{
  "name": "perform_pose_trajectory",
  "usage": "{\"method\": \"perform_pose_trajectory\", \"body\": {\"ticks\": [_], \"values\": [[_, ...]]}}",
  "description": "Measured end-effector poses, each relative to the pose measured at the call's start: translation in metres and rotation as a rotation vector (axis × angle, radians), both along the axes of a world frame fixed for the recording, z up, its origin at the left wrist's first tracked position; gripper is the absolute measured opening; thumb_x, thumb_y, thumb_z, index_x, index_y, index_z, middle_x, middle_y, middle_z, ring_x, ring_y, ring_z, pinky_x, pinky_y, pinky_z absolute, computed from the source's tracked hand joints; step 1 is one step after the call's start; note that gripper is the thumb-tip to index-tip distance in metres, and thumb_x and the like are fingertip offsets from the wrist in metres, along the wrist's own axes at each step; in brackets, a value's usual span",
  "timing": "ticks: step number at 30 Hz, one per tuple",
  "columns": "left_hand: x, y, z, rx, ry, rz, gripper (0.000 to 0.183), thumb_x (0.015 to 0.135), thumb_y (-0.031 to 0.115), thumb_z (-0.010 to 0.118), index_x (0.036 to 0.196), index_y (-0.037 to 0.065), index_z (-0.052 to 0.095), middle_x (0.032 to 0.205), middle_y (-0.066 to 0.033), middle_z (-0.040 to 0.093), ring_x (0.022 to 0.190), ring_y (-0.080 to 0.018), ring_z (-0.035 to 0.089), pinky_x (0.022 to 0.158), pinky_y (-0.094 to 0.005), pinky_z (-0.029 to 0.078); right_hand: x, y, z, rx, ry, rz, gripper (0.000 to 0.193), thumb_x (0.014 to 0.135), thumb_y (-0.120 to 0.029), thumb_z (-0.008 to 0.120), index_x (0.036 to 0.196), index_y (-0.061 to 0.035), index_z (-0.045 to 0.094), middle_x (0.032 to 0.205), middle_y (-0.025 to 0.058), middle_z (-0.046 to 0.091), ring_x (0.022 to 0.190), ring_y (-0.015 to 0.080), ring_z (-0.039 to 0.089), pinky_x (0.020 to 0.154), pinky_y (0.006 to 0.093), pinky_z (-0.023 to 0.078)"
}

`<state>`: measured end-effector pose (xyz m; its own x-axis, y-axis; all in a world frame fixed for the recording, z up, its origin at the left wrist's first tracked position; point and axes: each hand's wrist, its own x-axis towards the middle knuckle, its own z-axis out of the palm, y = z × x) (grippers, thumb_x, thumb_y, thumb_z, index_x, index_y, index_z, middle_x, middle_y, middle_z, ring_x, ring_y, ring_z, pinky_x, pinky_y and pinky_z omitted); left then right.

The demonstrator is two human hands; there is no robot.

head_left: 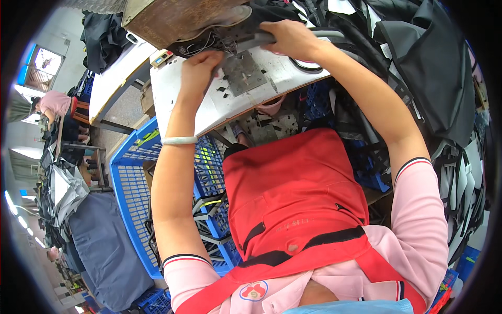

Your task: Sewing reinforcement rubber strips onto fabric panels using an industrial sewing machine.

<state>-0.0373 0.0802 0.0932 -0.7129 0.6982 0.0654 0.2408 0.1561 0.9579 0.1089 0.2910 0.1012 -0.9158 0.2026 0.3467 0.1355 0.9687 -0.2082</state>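
Observation:
In front of me stands an industrial sewing machine (183, 21) with a worn, brownish body. Its needle area hangs over a metal plate (243, 73) set in the white table. A dark grey strip of fabric (254, 42) passes under the needle area, between my two hands. My left hand (197, 73) is closed at the strip's left end, beside the needle; its fingertips are partly hidden. On the right, my right hand (293, 41) grips the strip, thumb below and fingers above. Past that hand, more dark banding curves away to the right.
Black scraps lie on the white tabletop (209, 112). A blue plastic basket (130, 193) stands left below the table. Black fabric pieces (429, 73) are heaped at the right. A grey cloth-covered stack (107, 246) is at the left; farther off, a person (55, 104) bends forward.

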Motion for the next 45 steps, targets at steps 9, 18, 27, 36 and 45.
{"method": "perform_pose_trajectory", "body": {"ticks": [9,18,27,36,45], "values": [[0.066,0.002,0.017,-0.171,0.07,-0.274,0.031,0.085,0.023,0.072,0.102,-0.003,0.069,0.085,-0.0063,0.069,0.071,-0.0121,0.062,0.061,-0.0253,0.051,0.046,-0.14,-0.056,0.261,0.468,0.734,0.009,0.074,-0.013,0.063,0.081,-0.0088,0.064,0.089,0.0062,0.064,0.093,0.0237,0.062,0.083,0.0347,0.051],[0.044,-0.055,-0.016,-0.373,-0.302,-0.311,0.05,0.098,0.042,0.049,0.092,-0.003,0.067,0.077,-0.0034,0.063,0.065,-0.0125,0.056,0.067,-0.0252,0.046,0.053,-0.081,-0.02,-0.134,-0.216,0.242,0.039,0.078,-0.025,0.071,0.108,-0.0091,0.052,0.087,0.0161,0.064,0.086,0.0366,0.063,0.073,0.0459,0.048],[0.047,-0.054,-0.001,-0.226,0.109,-0.224,0.026,0.087,0.019,0.066,0.096,-0.005,0.069,0.074,-0.0015,0.063,0.065,-0.0076,0.054,0.059,-0.0238,0.043,0.058,-0.034,-0.005,-0.144,-0.199,0.144,0.06,0.078,-0.035,0.072,0.124,-0.0035,0.051,0.095,0.0234,0.064,0.093,0.0396,0.061,0.083,0.0446,0.047],[0.03,-0.023,0.001,-0.133,0.365,-0.098,0.027,0.085,0.022,0.068,0.092,-0.004,0.07,0.064,-0.0037,0.061,0.059,-0.0084,0.052,0.055,-0.0258,0.042,0.036,-0.01,0.007,-0.146,-0.126,0.083,0.075,0.075,-0.039,0.075,0.13,0.0061,0.05,0.105,0.0282,0.064,0.099,0.0374,0.062,0.09,0.0387,0.046],[0.017,-0.015,-0.001,-0.109,0.27,-0.104,0.03,0.085,0.023,0.068,0.093,-0.006,0.071,0.066,-0.0029,0.061,0.062,-0.0082,0.054,0.056,-0.0244,0.042,0.027,-0.003,0.007,-0.103,-0.078,0.083,0.074,0.075,-0.04,0.075,0.129,0.0049,0.052,0.101,0.0267,0.065,0.097,0.0357,0.064,0.089,0.0368,0.047]]}}
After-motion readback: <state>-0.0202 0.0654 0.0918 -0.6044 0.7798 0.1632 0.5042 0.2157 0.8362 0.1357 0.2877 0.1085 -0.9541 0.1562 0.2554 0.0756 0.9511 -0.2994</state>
